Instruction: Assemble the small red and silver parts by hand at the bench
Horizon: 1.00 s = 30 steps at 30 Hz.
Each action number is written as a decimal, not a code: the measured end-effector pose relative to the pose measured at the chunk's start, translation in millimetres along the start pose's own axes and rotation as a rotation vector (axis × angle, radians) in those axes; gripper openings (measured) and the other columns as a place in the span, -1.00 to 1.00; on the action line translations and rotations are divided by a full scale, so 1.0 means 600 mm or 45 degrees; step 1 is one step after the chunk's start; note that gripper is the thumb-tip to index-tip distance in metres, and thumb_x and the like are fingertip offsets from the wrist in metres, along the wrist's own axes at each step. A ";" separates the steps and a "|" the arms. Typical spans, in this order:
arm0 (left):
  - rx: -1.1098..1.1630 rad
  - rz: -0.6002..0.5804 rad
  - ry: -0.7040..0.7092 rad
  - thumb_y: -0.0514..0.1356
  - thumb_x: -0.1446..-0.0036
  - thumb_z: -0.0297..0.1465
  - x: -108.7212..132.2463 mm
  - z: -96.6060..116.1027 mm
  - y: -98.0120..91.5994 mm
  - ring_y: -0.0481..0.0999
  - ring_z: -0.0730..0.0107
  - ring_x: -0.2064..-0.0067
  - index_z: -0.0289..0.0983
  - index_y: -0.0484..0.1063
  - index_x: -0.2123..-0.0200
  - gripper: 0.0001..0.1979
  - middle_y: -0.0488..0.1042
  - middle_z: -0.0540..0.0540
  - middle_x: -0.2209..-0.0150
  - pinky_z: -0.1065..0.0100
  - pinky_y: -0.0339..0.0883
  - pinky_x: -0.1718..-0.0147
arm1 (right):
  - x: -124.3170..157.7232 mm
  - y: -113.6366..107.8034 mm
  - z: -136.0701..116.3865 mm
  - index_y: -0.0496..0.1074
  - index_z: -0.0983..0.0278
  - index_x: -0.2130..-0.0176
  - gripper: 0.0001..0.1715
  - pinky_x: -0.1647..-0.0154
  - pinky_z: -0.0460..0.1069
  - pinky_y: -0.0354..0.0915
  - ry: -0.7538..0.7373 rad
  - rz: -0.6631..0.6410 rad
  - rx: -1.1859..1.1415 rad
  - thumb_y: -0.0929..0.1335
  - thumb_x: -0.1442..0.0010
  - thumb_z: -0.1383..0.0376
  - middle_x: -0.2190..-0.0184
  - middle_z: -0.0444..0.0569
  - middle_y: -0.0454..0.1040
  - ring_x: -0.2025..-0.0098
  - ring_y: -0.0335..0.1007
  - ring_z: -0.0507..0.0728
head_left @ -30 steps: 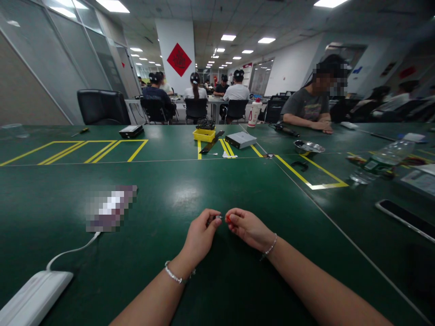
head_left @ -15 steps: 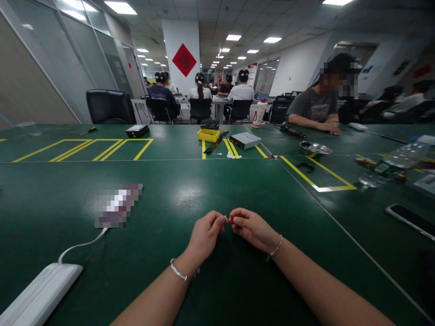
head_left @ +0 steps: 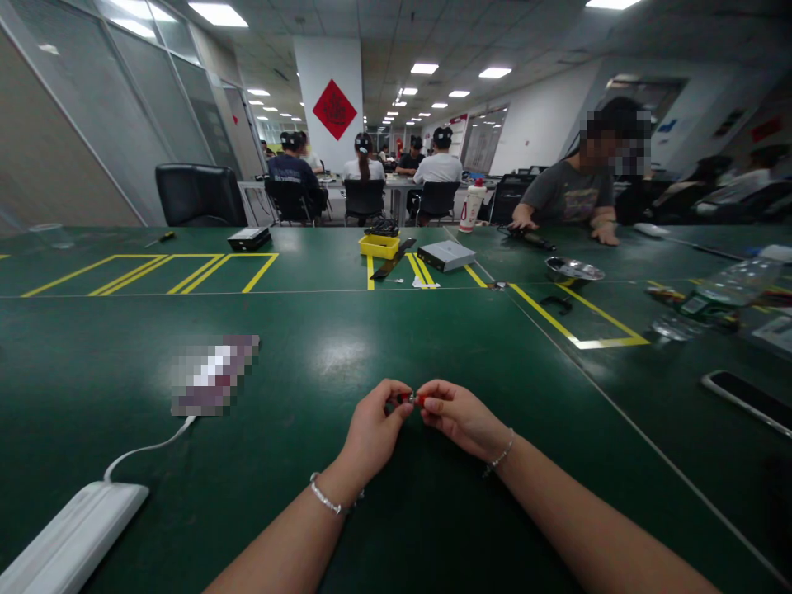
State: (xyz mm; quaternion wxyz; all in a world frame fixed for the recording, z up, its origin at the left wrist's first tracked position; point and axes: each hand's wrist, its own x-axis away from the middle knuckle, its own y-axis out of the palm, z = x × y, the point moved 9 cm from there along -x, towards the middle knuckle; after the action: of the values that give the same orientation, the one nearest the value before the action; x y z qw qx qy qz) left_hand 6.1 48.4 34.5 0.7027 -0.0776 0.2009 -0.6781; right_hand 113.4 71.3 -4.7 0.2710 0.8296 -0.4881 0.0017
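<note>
Nearest us, at the left, we see a flat white rectangular box with a white cable running to a phone-shaped object that is partly blurred. At the centre, just above the green tabletop, we find the left hand, its thumb and fingertips pinched on a small red-and-silver piece. Opposite, the right hand pinches a small red piece. The two pieces meet, or nearly meet, between the fingertips; we cannot tell whether they are joined. At the right we note a dark-screened smartphone and, beyond it, a clear plastic bottle lying on its side. Farther off, we observe a black curved object near a shallow shiny metal bowl, then a silver-grey box and a yellow rectangular plastic tray. At the far edge, we see a co-worker in a grey shirt, one hand on a black elongated object.
</note>
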 end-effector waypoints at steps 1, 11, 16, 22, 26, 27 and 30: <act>0.002 0.002 -0.001 0.07 0.04 -0.45 0.000 0.000 0.000 0.34 0.46 0.39 -0.23 0.33 0.34 -0.87 0.37 0.03 0.42 0.42 0.20 0.38 | 0.000 0.000 0.000 0.36 0.32 0.44 -0.76 0.35 -0.07 0.19 -0.005 -0.005 0.000 0.44 0.22 0.38 0.46 -0.14 0.36 0.46 0.26 -0.06; -0.060 -0.065 -0.035 -0.07 -0.08 -0.23 0.003 -0.004 0.005 0.25 0.50 0.56 -0.26 0.31 0.52 -0.70 0.25 0.08 0.63 0.46 0.10 0.54 | 0.000 0.005 -0.001 0.33 0.32 0.46 -0.77 0.52 -0.12 0.13 0.020 -0.035 0.009 0.35 0.06 0.18 0.62 -0.18 0.31 0.59 0.19 -0.09; -0.059 -0.075 -0.078 -0.13 -0.10 -0.17 0.004 -0.011 0.005 0.21 0.50 0.61 -0.27 0.29 0.58 -0.60 0.19 0.09 0.69 0.46 0.06 0.58 | -0.002 0.004 0.000 0.33 0.32 0.41 -0.79 0.42 -0.10 0.17 0.002 -0.057 -0.017 0.39 0.12 0.30 0.52 -0.12 0.38 0.50 0.27 -0.06; 0.085 -0.051 -0.096 -0.07 -0.08 -0.20 -0.001 -0.011 0.000 0.24 0.51 0.57 -0.28 0.27 0.60 -0.65 0.24 0.08 0.66 0.46 0.10 0.53 | -0.002 0.001 0.003 0.38 0.34 0.32 -0.74 0.36 -0.07 0.19 0.010 -0.060 -0.037 0.38 0.10 0.31 0.45 -0.06 0.42 0.47 0.29 -0.05; 0.340 -0.020 -0.191 0.03 -0.03 -0.26 -0.009 -0.027 -0.004 0.29 0.51 0.50 -0.30 0.31 0.45 -0.78 0.33 0.05 0.57 0.46 0.14 0.48 | -0.003 -0.001 0.002 0.41 0.35 0.36 -0.78 0.38 -0.08 0.20 -0.011 -0.048 -0.037 0.37 0.08 0.28 0.48 -0.07 0.42 0.47 0.29 -0.05; 0.396 -0.017 -0.219 0.07 -0.01 -0.28 -0.010 -0.032 -0.004 0.31 0.50 0.48 -0.31 0.31 0.41 -0.80 0.35 0.03 0.54 0.46 0.15 0.47 | -0.004 -0.003 0.002 0.41 0.34 0.37 -0.79 0.38 -0.08 0.20 -0.011 -0.029 -0.035 0.38 0.10 0.29 0.49 -0.08 0.42 0.48 0.29 -0.05; 0.536 -0.005 -0.252 0.14 0.06 -0.33 -0.011 -0.040 -0.001 0.35 0.49 0.42 -0.31 0.30 0.34 -0.79 0.37 0.00 0.47 0.45 0.17 0.42 | -0.004 -0.006 0.004 0.42 0.34 0.41 -0.78 0.36 -0.08 0.20 0.003 0.012 -0.023 0.42 0.18 0.36 0.49 -0.10 0.42 0.47 0.30 -0.05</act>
State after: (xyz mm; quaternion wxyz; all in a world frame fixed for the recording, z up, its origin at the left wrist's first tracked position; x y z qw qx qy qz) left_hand -4.0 59.0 14.1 0.7184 0.0043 -0.0150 -0.6955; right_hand 114.4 73.9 -8.9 0.2792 0.8247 -0.4918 -0.0004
